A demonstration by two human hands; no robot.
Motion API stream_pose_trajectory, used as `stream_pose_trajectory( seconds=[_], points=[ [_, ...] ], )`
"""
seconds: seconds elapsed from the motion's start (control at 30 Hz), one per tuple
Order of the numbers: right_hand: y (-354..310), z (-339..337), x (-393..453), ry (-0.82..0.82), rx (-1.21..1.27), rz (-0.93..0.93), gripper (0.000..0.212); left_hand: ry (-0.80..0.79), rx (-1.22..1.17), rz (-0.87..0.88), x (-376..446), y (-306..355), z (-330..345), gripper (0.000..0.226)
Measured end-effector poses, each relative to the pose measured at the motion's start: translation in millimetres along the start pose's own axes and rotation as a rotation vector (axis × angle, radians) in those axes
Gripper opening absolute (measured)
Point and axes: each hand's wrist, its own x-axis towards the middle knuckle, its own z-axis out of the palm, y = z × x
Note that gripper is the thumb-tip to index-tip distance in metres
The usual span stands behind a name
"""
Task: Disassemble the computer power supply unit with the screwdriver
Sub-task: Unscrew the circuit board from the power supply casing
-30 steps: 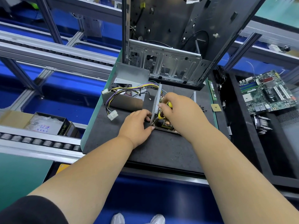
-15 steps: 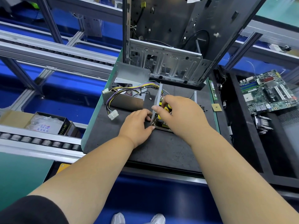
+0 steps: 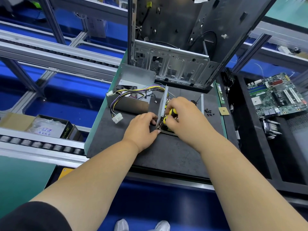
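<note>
The opened power supply base (image 3: pixel 163 104) lies on the dark mat (image 3: pixel 166 152), its perforated side wall standing upright. My left hand (image 3: pixel 141 129) grips the near corner of that wall. My right hand (image 3: pixel 185 119) is closed around a yellow-and-black screwdriver (image 3: pixel 170 114) that points down inside the unit; the tip is hidden. The grey metal cover with the fan (image 3: pixel 131 95) sits at the mat's far left, and coloured cables (image 3: pixel 133 94) run from it to the base.
An empty computer case (image 3: pixel 173 47) stands upright behind the mat. Loose screws (image 3: pixel 209 112) and a small chip (image 3: pixel 224 111) lie at the right. A motherboard (image 3: pixel 276 94) rests in the black tray on the right. Roller conveyors (image 3: pixel 41 145) and a cardboard box lie to the left.
My right hand has shifted slightly along the screwdriver handle, fingers re-gripping. My left hand stays on the wall's corner.
</note>
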Motion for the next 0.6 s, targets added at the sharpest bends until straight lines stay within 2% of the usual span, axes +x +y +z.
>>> stream_pose_trajectory(
  seconds=[0.17, 0.27, 0.3, 0.4, 0.6],
  points=[
    [0.7, -1.1, -2.3, 0.0, -0.063, -0.075, 0.012, -0.004, 0.007, 0.004, -0.3, 0.7, -0.3, 0.036],
    [1.3, -1.0, 0.4, 0.069, -0.218, 0.003, 0.034, 0.002, 0.014, 0.008, -0.5, 1.3, -1.3, 0.033],
    [1.5, -0.5, 1.6, 0.083, -0.241, 0.031, 0.035, 0.0, 0.012, 0.005, -0.6, 1.6, -1.5, 0.033],
    [2.1, 3.7, 2.0, 0.106, -0.17, 0.045, 0.022, -0.005, 0.004, -0.004, -0.6, 2.7, -1.6, 0.037],
    [4.5, 1.8, -0.7, 0.074, -0.035, 0.029, 0.013, -0.016, 0.012, -0.012, -0.4, 2.7, -2.3, 0.038]
  ],
)
